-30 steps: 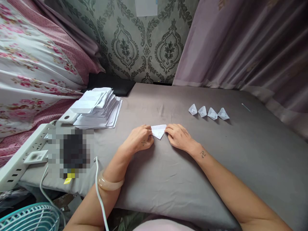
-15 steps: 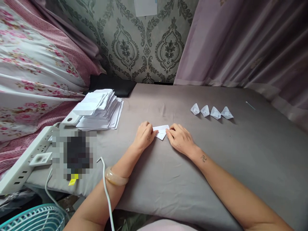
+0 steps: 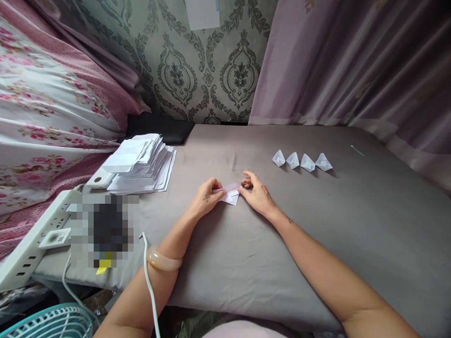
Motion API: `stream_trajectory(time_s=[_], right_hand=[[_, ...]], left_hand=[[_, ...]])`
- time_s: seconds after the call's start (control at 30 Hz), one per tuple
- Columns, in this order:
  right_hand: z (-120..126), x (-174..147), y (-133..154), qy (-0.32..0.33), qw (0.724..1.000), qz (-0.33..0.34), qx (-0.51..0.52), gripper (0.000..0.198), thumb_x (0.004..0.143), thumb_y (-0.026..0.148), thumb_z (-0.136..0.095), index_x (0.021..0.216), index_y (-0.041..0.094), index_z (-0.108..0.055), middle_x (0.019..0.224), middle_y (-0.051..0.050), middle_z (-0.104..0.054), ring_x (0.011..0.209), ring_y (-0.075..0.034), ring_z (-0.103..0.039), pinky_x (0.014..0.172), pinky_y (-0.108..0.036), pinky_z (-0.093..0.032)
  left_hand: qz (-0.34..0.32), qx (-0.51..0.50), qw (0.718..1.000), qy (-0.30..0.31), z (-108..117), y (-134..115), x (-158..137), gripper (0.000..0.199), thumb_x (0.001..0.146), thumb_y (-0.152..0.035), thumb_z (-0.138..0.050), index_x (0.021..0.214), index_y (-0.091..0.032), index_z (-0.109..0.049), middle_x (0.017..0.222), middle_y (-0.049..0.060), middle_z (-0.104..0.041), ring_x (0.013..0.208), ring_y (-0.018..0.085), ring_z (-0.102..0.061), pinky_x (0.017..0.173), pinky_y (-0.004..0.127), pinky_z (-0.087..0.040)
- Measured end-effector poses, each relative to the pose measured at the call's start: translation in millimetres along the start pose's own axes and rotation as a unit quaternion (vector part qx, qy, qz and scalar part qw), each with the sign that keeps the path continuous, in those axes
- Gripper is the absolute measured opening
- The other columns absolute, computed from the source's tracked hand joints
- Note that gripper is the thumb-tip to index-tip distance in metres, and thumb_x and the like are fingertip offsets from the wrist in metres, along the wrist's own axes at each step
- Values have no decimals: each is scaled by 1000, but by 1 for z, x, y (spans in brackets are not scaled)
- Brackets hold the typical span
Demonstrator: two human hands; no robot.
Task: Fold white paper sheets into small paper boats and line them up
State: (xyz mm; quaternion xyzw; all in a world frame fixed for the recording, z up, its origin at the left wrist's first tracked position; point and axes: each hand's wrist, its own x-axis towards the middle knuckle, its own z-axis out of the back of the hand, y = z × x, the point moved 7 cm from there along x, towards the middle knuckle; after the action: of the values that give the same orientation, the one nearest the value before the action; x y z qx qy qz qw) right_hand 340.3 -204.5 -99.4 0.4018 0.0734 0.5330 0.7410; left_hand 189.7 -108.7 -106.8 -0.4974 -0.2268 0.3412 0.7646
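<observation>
Between my hands is a small white folded paper (image 3: 231, 196), with a straight band along its far edge and a pointed part toward me. My left hand (image 3: 208, 195) pinches its left end between thumb and fingers. At the right end, the thumb of my right hand (image 3: 258, 193) presses the paper against the fingers, and some of those fingers are raised and curled. Farther off to the right stand several folded paper boats (image 3: 307, 162) in a row.
A thick stack of white paper (image 3: 141, 164) lies at the left on the grey cloth surface (image 3: 282, 244). Nearer me are a white power strip (image 3: 35, 239), a blurred dark object (image 3: 109, 225) and a white cable (image 3: 151, 286) crossing my left forearm. A teal fan (image 3: 52, 321) is at lower left.
The paper's far band has tilted up from the surface. My right hand's fingers have lifted and turned around its right end. The whole view has shifted slightly.
</observation>
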Motion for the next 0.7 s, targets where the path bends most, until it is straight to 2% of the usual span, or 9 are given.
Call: stream_trajectory(time_s=[0.1,0.13,0.2,0.27,0.33,0.5,0.6,0.7], right_hand=[[18,-6,28,-93,992,61,-51,37,85,18,-50,122,18,-48,114,-13,-57,107,-24,-52,93,-40,-41],[19,-11,42,-97,988,95,-69,32,87,16,-45,118,18,-52,115,-13,-57,110,-24,-50,95,-40,-39],[8,-21,68,-49,982,153,-95,29,89,16,-42,115,18,-55,115,-12,-58,108,-24,-51,94,-39,-39],[-6,-31,85,-2,974,185,-132,33,88,17,-46,120,16,-53,122,-13,-55,111,-26,-48,93,-39,-39],[-16,-37,93,4,966,194,-173,35,89,16,-43,123,13,-50,124,-13,-54,111,-26,-47,92,-38,-38],[-17,-34,86,-9,958,168,-230,30,94,13,-33,106,16,-60,104,-12,-63,92,-22,-54,82,-35,-41],[-11,-32,83,-7,962,172,-210,30,94,14,-33,100,17,-62,99,-11,-64,90,-22,-55,81,-34,-41],[-1,-29,81,-16,981,152,-117,27,93,14,-37,99,17,-63,101,-11,-65,94,-21,-56,85,-33,-42]], left_hand=[[47,-134,984,-111,9,5,-2,27,67,-33,-65,83,-17,-51,75,-1,-57,62,10,-53,56,22,-39],[64,-162,974,-145,11,8,-3,29,65,-34,-66,85,-17,-51,77,0,-58,63,11,-54,55,21,-40],[83,-194,961,-180,12,9,-6,33,63,-33,-68,87,-17,-52,77,0,-58,62,11,-54,53,21,-41],[86,-220,955,-181,10,7,-8,36,62,-32,-69,89,-17,-51,75,-1,-58,60,10,-54,54,22,-42],[85,-241,953,-163,6,4,-10,38,62,-32,-70,91,-17,-49,72,-2,-58,58,10,-54,55,22,-43],[46,-272,952,-131,-1,-11,-14,33,66,-30,-69,89,-16,-50,73,-2,-59,61,10,-56,62,24,-46],[15,-277,955,-106,-3,-20,-13,32,69,-32,-69,91,-16,-51,77,0,-60,64,10,-57,63,24,-46],[-7,-244,964,-109,6,-26,-12,31,76,-42,-62,92,-17,-54,79,1,-59,67,12,-57,64,25,-45]])
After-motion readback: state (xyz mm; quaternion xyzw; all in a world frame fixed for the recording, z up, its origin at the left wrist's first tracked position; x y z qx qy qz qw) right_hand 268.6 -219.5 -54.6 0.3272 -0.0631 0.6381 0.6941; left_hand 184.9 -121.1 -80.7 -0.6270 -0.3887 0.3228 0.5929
